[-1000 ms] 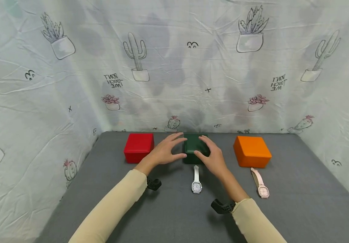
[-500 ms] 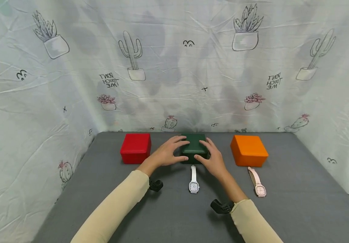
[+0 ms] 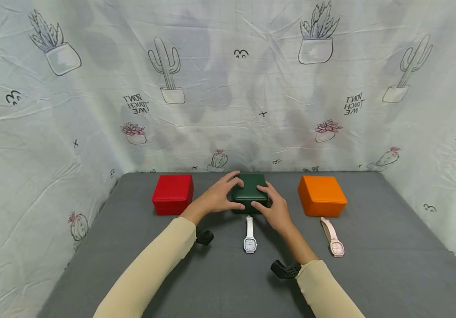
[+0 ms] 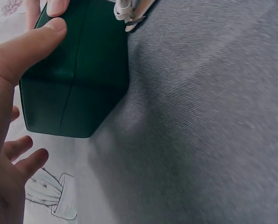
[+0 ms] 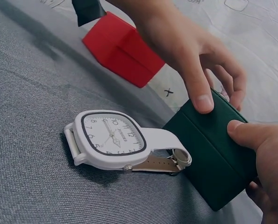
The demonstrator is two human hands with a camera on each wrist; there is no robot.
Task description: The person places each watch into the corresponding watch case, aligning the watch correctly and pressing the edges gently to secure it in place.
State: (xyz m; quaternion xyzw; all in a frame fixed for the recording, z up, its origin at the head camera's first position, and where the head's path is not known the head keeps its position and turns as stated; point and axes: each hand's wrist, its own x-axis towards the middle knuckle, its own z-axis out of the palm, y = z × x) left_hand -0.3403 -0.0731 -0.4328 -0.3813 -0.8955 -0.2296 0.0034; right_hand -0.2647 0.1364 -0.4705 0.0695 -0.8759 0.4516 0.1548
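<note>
A dark green box point(image 3: 251, 187) with a seam round its sides stands at the back middle of the grey table. My left hand point(image 3: 217, 197) holds its left side, thumb at the front and fingers curled over the lid's edge. From the right, my right hand point(image 3: 277, 210) grips the same box; its thumb point(image 5: 244, 133) presses the front face near the seam. The box looks closed. Just in front of it lies a white watch point(image 3: 250, 244) with a squarish dial, its strap end close to the box's base.
A red box point(image 3: 173, 194) stands to the left and an orange box point(image 3: 322, 196) to the right. In front of the orange one lies a pink watch point(image 3: 336, 247). A printed white cloth point(image 3: 208, 128) hangs behind the table.
Both hands have closed in on the green box, and their fingers now bend over its lid. The head view has shifted slightly; boxes and watches keep their places on the table.
</note>
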